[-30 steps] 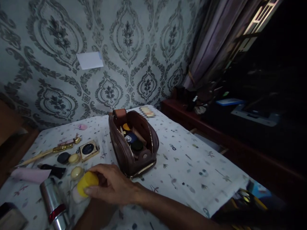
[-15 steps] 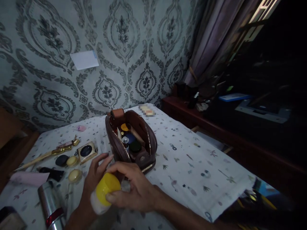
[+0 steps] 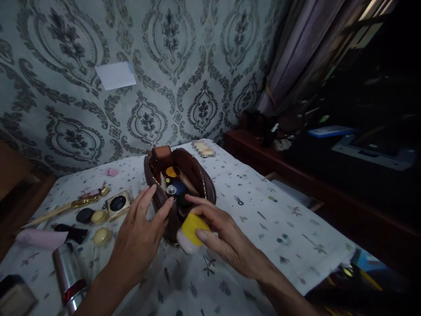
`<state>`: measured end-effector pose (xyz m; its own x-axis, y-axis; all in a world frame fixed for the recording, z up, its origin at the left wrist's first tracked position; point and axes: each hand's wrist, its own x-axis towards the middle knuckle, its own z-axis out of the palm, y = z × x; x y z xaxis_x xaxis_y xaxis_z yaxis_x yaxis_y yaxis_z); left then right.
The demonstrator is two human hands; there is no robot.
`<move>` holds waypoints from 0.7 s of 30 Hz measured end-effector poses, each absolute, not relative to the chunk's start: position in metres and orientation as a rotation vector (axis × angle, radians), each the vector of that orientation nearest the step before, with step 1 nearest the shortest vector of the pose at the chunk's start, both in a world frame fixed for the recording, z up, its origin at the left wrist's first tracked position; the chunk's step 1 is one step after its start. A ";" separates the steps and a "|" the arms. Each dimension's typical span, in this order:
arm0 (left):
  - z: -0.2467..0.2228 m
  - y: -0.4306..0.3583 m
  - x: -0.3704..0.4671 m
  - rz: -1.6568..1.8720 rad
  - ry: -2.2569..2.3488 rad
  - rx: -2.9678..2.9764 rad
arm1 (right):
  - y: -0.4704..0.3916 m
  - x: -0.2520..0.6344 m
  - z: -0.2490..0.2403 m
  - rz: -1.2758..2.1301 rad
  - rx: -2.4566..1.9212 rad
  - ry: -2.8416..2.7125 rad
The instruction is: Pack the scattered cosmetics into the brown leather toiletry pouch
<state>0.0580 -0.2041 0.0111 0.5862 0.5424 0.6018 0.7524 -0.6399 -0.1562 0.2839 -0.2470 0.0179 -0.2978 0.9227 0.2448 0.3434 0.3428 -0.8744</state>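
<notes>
A brown zippered bag (image 3: 208,184) stands unzipped on the patterned white cloth, with several bottles and jars inside, among them an amber-lidded jar (image 3: 171,172) and a clear round cap (image 3: 171,190). My right hand (image 3: 226,237) grips a small white container with a yellow cap (image 3: 194,229), tilted at the near end of the bag. The cap lies between thumb and fingers. My left hand (image 3: 141,224) is at the bag's left side, fingers apart and nothing held, fingertips at or close to the rim; whether they touch it I cannot tell.
Left of the bag lie a gold-framed compact (image 3: 118,204), pale yellow round pots (image 3: 101,236), a black tube (image 3: 71,232) with a pink body, a wooden-handled brush (image 3: 49,215) and a silver cylinder (image 3: 68,267). A dark red wooden ledge (image 3: 250,147) runs along the right.
The yellow-capped container has moved right, from over my left forearm to the bag's near end, in my right hand. My left hand has come up beside the bag with its fingers spread.
</notes>
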 end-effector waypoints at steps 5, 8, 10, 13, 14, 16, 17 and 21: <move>0.015 -0.208 0.061 -0.692 -1.061 -2.449 | -0.248 0.295 0.018 0.985 -1.179 -1.871; 0.018 -0.210 0.064 -0.636 -1.075 -2.474 | -0.253 0.301 0.015 1.028 -1.085 -1.881; 0.019 -0.213 0.067 -0.603 -1.095 -2.472 | -0.258 0.306 0.013 1.079 -1.066 -1.853; 0.019 -0.216 0.071 -0.567 -1.146 -2.479 | -0.265 0.316 0.011 1.176 -1.098 -1.821; 0.018 -0.217 0.071 -0.574 -1.155 -2.487 | -0.267 0.319 0.011 1.199 -1.109 -1.824; 0.015 -0.218 0.070 -0.628 -1.160 -2.505 | -0.268 0.323 0.012 1.226 -1.127 -1.837; 0.013 -0.218 0.069 -0.670 -1.171 -2.510 | -0.267 0.324 0.013 1.233 -1.130 -1.841; 0.007 -0.217 0.062 -0.780 -1.197 -2.537 | -0.259 0.328 0.017 1.276 -1.131 -1.842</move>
<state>0.0622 -0.2167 0.0066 0.5249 0.6457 0.5546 0.7679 -0.6403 0.0187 0.3278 -0.2586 0.0173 -0.4405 0.8975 0.0191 0.2974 0.1660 -0.9402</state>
